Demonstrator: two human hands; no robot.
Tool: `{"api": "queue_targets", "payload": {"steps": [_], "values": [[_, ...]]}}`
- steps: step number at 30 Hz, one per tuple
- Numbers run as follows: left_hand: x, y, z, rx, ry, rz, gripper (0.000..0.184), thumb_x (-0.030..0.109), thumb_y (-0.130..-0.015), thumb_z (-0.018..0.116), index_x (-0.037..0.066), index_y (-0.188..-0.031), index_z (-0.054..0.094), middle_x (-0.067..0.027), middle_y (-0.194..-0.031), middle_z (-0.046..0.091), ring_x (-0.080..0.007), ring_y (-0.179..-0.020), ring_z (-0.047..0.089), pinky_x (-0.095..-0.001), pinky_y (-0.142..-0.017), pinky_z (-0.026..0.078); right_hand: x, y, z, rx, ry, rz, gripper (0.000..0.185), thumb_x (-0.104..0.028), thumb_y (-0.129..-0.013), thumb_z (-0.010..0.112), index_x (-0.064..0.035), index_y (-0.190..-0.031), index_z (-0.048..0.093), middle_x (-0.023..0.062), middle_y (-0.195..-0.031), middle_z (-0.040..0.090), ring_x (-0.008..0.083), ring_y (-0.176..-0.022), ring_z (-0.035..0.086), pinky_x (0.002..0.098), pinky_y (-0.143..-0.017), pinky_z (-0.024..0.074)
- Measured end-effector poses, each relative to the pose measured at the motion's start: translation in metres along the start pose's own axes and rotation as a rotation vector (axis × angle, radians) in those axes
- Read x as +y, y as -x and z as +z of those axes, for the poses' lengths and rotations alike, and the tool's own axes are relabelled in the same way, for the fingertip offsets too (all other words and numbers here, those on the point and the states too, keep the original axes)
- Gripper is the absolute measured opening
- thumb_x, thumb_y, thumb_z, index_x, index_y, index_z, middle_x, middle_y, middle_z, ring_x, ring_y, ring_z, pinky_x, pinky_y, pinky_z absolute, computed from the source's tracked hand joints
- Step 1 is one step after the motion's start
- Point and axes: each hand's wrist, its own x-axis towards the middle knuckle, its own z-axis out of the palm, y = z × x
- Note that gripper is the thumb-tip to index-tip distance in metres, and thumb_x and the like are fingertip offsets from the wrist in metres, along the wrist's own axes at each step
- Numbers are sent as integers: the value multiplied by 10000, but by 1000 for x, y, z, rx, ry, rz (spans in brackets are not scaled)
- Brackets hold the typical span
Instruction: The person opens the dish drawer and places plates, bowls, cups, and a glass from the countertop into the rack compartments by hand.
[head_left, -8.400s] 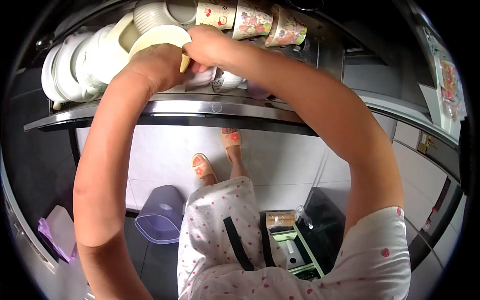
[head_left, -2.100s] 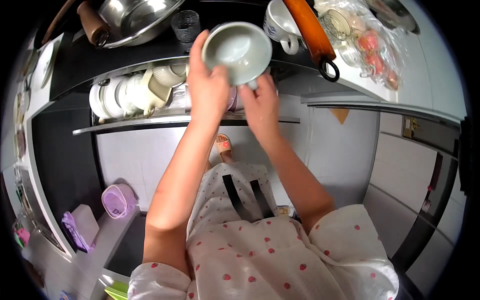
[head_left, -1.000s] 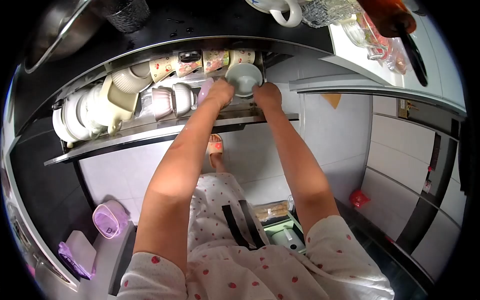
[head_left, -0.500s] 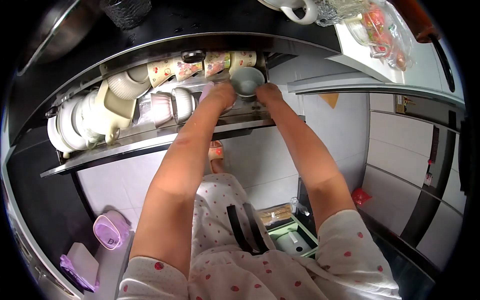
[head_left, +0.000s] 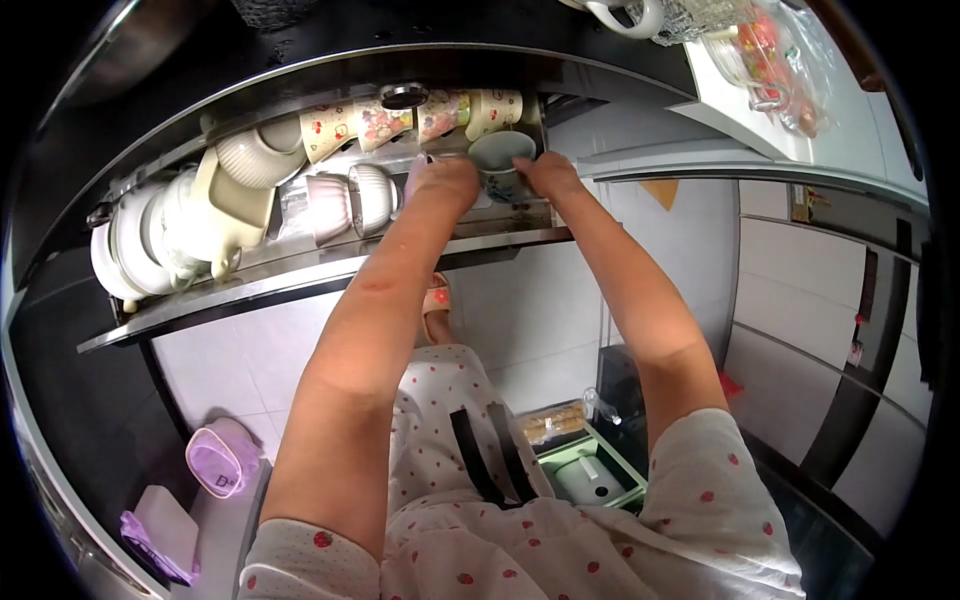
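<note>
A pale grey-green cup (head_left: 505,185) with a dark pattern on its side stands tilted at the right end of the pulled-out drawer (head_left: 300,277). My right hand (head_left: 548,174) grips its right rim, fingertips over the edge. My left hand (head_left: 450,182) is closed in at the cup's left side; its fingers are hidden, so what they hold does not show. A lilac-pink item (head_left: 416,172) shows just left of that hand. Behind the cup is a row of cream patterned cups (head_left: 495,110). Ribbed pink (head_left: 328,208) and white cups (head_left: 371,200) lie to the left.
White plates (head_left: 130,255) and cream bowls (head_left: 262,155) fill the drawer's left part. Above it runs a dark countertop (head_left: 350,25) with a white mug (head_left: 640,15). A purple basket (head_left: 222,458) and a green box (head_left: 590,475) stand lower down. My sandalled foot (head_left: 437,300) is below the drawer.
The grey-green cup has tipped so that its patterned side shows. My right hand's fingertips have come over its rim. My left hand has shifted slightly.
</note>
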Motion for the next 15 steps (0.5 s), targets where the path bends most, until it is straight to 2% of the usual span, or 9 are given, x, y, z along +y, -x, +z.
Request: {"api": "queue_targets", "payload": {"steps": [1, 2, 4, 8, 10, 14, 15], "values": [[0, 1, 1, -2, -1, 2, 287, 102, -834, 391, 83, -1023, 607, -97, -1090, 580, -216, -1019, 557, -325, -871, 376, -3, 4, -5, -48, 45, 17, 527, -483, -766, 524, -22, -1009, 603, 158, -1091, 561, 309, -1018, 528, 372, -846, 426], [-1, 1, 1, 9, -32, 24, 288, 102, -835, 390, 84, -1019, 610, -95, -1091, 580, -208, -1023, 555, -323, -863, 382, -5, 5, -7, -48, 43, 18, 527, -483, -766, 524, -22, -1009, 603, 158, -1091, 561, 309, -1018, 528, 372, -846, 426], [-1, 3, -1, 20, -66, 48, 288, 102, -835, 390, 84, -1015, 614, -92, -1093, 580, -201, -1027, 553, -321, -854, 389, -10, 8, -12, 54, 92, -200, 547, -504, -733, 540, 13, -888, 628, 201, -973, 587, 345, -923, 550, 397, -778, 435], [-1, 5, -3, -18, -73, 17, 290, 114, -837, 394, 79, -1023, 614, -87, -1094, 582, -196, -1039, 545, -324, -847, 395, -36, 18, -24, 170, 151, -316, 515, -493, -727, 551, -1, -856, 633, 177, -954, 595, 324, -925, 551, 382, -773, 442], [0, 7, -6, -24, -107, 30, 288, 117, -837, 399, 77, -1026, 613, -85, -1096, 581, -195, -1041, 543, -326, -847, 395, -50, 20, -33, 145, 292, -320, 448, -451, -714, 591, -48, -904, 640, 119, -964, 617, 258, -931, 575, 331, -781, 461], [0, 11, -7, -49, -65, -12, 281, 114, -831, 419, 74, -1036, 607, -84, -1117, 570, -199, -1047, 539, -323, -863, 383, -60, 30, -36, 130, 343, -414, 394, -400, -704, 612, -60, -899, 644, 117, -959, 618, 257, -921, 583, 330, -770, 467], [0, 11, -8, -53, -60, -31, 279, 112, -828, 425, 74, -1038, 606, -85, -1124, 566, -200, -1052, 536, -323, -869, 377, -58, 26, -27, 109, 446, -468, 345, -349, -715, 605, -62, -901, 645, 115, -969, 616, 253, -918, 586, 336, -770, 468]]}}
